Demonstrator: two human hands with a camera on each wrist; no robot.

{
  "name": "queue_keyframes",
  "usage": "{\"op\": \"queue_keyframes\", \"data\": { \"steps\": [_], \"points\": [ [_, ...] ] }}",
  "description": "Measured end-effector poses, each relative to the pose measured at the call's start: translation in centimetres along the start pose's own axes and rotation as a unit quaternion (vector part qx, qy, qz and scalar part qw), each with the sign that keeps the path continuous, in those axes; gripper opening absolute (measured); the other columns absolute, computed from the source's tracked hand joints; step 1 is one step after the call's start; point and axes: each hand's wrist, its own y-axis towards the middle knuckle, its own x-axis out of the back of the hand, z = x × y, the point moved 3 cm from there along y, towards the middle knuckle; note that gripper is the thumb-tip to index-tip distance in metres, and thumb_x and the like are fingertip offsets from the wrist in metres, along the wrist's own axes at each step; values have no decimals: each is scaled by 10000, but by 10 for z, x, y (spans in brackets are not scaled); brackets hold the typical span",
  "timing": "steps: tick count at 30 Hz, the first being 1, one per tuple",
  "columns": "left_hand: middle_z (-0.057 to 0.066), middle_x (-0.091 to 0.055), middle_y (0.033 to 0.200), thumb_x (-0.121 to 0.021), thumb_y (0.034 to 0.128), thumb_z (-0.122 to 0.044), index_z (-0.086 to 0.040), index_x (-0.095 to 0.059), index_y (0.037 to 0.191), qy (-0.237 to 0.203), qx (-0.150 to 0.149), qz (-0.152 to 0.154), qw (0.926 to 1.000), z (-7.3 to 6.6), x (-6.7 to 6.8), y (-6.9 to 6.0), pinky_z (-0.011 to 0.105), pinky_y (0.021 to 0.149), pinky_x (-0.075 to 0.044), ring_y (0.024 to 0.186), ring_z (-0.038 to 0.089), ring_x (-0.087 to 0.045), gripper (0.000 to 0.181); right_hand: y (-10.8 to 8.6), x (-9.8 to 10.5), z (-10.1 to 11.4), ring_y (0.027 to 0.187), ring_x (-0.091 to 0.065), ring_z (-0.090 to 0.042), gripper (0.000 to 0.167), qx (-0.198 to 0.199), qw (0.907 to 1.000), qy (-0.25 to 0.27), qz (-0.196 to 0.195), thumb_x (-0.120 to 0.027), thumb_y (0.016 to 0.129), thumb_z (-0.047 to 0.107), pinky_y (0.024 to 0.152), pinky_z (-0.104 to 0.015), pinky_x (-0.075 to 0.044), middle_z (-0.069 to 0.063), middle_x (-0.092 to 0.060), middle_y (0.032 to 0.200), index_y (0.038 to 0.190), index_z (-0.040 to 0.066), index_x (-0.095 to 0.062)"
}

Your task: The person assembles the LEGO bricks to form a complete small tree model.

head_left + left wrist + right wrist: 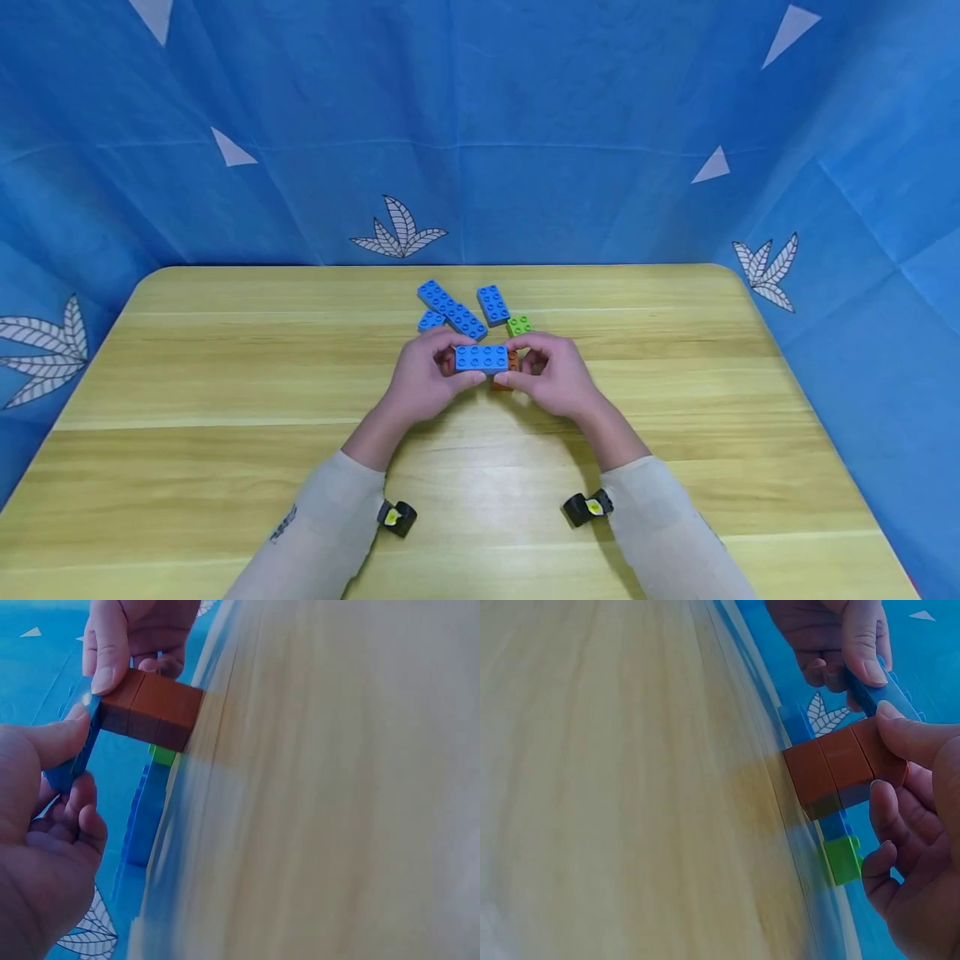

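Note:
A blue eight-stud brick (482, 358) lies level between my two hands. My left hand (423, 375) pinches its left end between thumb and fingers. My right hand (558, 375) pinches the right end the same way. Under that right end stands an upright stack of orange-brown bricks (814, 776), mostly covered by the blue brick in the head view. In both wrist views the blue brick (71, 776) meets the top of the stack and juts out toward my left hand. Fingers hide whether it is fully pressed on.
Behind my hands lie a long blue piece (452, 310), a smaller blue brick (430, 320) partly under or beside it, another blue brick (492, 305) and a green brick (519, 325). A blue patterned cloth (570, 192) hangs behind the wooden table (225, 400).

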Motion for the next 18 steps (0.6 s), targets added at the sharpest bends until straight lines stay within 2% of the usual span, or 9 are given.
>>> {"op": "queue_keyframes", "data": {
  "steps": [4,10,14,16,18],
  "points": [
    [74,-531,835,-869,793,-135,-79,-721,1115,-188,85,-177,9996,1,1,-4,299,615,-415,725,233,-497,359,0,-1,-1,623,-531,-218,308,-80,9999,-80,51,-857,815,176,502,-296,-407,-40,-586,724,1084,116,-720],
    [83,-543,832,-875,788,-160,-100,-723,1103,-86,139,-164,9997,1,0,-3,309,618,-427,728,242,-509,355,0,6,2,618,-530,-217,354,-149,9995,-97,270,-860,813,197,497,-287,-407,-45,-592,711,1126,105,-722],
    [84,-543,834,-875,790,-165,-94,-723,1098,-101,104,-113,9998,1,0,-2,304,617,-428,729,225,-505,350,5,17,2,584,-502,-230,335,66,9992,327,199,-832,840,156,488,-287,-387,-96,-661,828,1139,46,-727],
    [79,-539,832,-875,789,-157,-90,-722,1096,-123,95,-107,9998,0,0,-2,299,620,-428,729,220,-504,350,11,23,-1,564,-472,-227,315,147,9983,568,32,-803,868,140,479,-287,-368,-115,-687,933,1147,16,-721],
    [69,-537,831,-878,785,-153,-91,-723,1093,-123,95,-118,9998,0,0,-2,295,621,-428,730,216,-504,351,17,28,-5,549,-456,-218,301,177,9979,599,-189,-779,892,154,469,-285,-359,-130,-699,1000,1148,9,-719]
  ]
}}
